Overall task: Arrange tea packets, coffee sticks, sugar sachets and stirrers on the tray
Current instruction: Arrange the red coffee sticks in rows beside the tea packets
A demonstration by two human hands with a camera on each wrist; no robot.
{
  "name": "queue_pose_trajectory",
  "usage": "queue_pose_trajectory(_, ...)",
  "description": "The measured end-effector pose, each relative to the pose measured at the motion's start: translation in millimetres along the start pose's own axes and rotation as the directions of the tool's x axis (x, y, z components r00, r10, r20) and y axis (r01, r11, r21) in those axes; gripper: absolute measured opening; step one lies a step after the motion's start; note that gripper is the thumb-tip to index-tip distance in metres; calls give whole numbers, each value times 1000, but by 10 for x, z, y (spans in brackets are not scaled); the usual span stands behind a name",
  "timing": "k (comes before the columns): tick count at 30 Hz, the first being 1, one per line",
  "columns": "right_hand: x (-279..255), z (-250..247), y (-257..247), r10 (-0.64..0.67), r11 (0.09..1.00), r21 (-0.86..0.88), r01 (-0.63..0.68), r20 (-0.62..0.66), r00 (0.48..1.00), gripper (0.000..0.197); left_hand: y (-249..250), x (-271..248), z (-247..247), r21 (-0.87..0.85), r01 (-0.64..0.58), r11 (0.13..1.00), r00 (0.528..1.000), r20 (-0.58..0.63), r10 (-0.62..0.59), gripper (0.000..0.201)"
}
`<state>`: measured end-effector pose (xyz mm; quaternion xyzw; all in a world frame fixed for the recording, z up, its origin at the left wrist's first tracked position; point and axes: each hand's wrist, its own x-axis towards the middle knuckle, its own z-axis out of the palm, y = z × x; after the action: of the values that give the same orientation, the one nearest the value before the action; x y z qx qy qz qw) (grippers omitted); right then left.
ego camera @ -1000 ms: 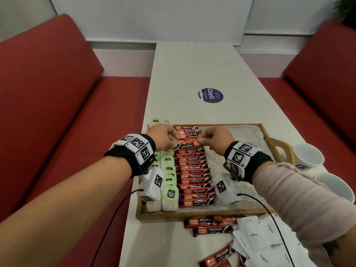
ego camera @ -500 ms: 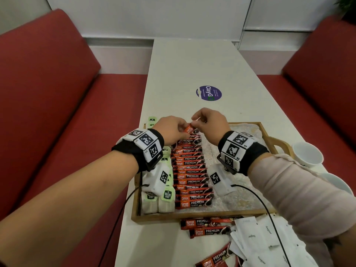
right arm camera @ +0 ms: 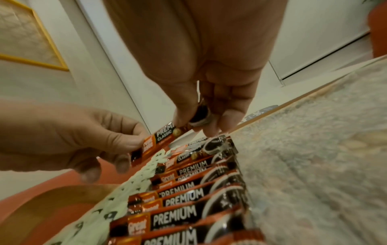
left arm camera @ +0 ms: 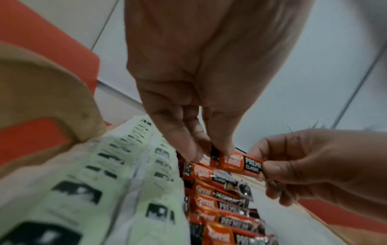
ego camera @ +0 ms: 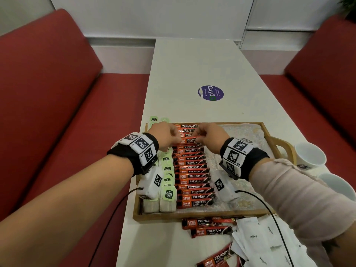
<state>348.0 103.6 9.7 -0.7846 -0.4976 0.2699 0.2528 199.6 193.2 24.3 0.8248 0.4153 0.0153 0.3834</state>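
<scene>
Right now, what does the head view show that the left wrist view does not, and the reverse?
Only the head view shows the loose coffee sticks and white sugar sachets lying on the table in front of the tray, two white cups to its right, and the purple sticker.

Only the left wrist view shows, close up, fingertips pinching the held coffee stick.

Both show the left hand and right hand holding that stick by its ends above the row of coffee sticks, with tea packets alongside.
</scene>
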Motion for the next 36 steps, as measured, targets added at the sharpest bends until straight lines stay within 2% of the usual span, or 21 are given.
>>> queue_pose_trajectory(4, -4, 43, 38, 45, 997, -68, -46, -17, 999, 10, -3, 9, 35, 224, -37, 974, 999, 8, 36, 8)
queue_pose_trajectory(7, 4, 58, 47, 75, 992, -96, -78, -42, 996, 12, -1, 14, 63, 280, -21, 960, 999, -25, 30, 6)
queue_pose_trajectory(11, 0, 82, 62, 99, 984, -146, -99, -3, 995, 9, -5, 31, 92, 347, -3, 938, 999, -35, 16, 5)
queue_pose_trajectory(18, -16, 101, 49, 93, 985, -145, -93, -7, 996, 15, -14, 38, 91, 339, 21, 940, 999, -32, -10, 21)
queue_pose_trajectory(23, -202, -8, -11, 39, 989, -143, -47, -63, 997, 13, 61, -151, 78, 320, -11, 947, 998, -48, 28, 18)
queue_pose_trajectory(30, -812, 9, -171, -14, 989, -147, 3, -76, 997, 11, 116, -736, 251, 322, -99, 942, 992, -44, 119, 14)
queue_pose_trajectory(36, -1445, 69, -137, 45, 990, -128, -55, -81, 996, 12, 140, -1162, 580, 298, -210, 931, 978, 60, 201, 14)
